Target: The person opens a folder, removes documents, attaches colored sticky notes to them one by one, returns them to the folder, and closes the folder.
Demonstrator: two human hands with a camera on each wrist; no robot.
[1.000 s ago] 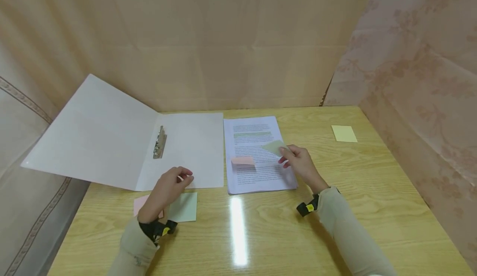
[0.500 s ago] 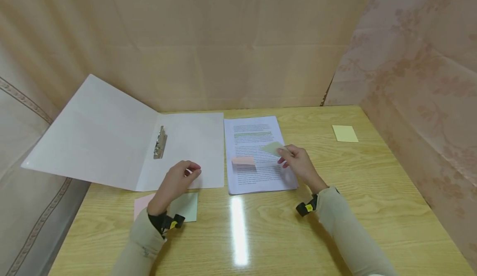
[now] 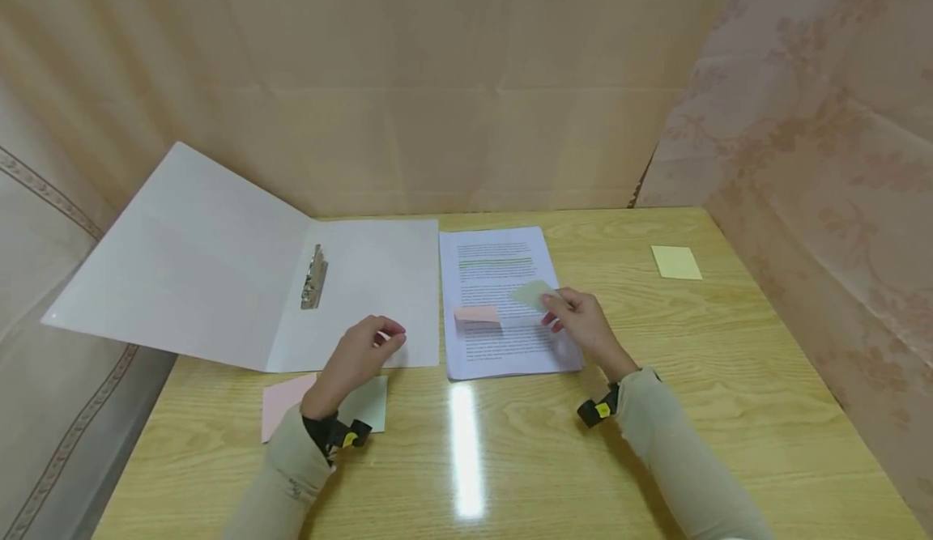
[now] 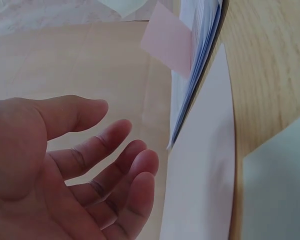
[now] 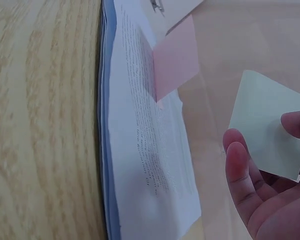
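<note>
My right hand (image 3: 586, 325) pinches a pale green sticky note (image 5: 267, 125) between thumb and fingers, over the stack of printed pages (image 3: 484, 354). A pink sticky note (image 5: 177, 57) stands up from the top page, attached along one edge. Green highlighted lines cross the upper text. My left hand (image 3: 357, 358) holds nothing; its fingers (image 4: 102, 145) are loosely bent, with thumb apart from them, above the near edge of the open white folder (image 3: 386, 273). Under that wrist lie a pink pad (image 3: 283, 402) and a green pad (image 3: 370, 404) of sticky notes, each partly covered.
A metal clip (image 3: 314, 277) is fixed near the folder's spine, and the folder's cover (image 3: 182, 257) leans up at the left. A yellow sticky note pad (image 3: 676, 262) lies at the far right of the wooden table (image 3: 539, 459). Curtains (image 3: 466, 87) hang around it.
My left hand has moved right and slightly forward over the folder's near edge, uncovering more of the pink pad. The right hand stays almost still with the green sticky note.
</note>
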